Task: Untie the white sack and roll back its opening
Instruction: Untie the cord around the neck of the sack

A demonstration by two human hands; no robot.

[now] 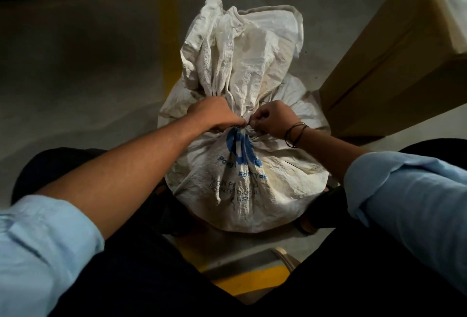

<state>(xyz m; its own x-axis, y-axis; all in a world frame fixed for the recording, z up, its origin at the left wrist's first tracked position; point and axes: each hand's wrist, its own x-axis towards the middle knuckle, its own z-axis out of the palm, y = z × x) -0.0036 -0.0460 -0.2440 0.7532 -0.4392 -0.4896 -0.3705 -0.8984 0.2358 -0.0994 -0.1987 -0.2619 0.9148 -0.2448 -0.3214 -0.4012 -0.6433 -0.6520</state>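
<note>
Your left hand point(217, 114) and right hand point(274, 119) meet at the gathered neck of the sack point(252, 190), both grips curled and pinching it; the sack stands on the floor point(75, 64) between your knees, near a box point(391, 64)

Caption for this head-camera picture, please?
Left hand and right hand pinch the tied neck of the white sack beside a cardboard box.

One sack point(249, 188), two hands point(214, 114) point(274, 119), one box point(394, 69)
</note>
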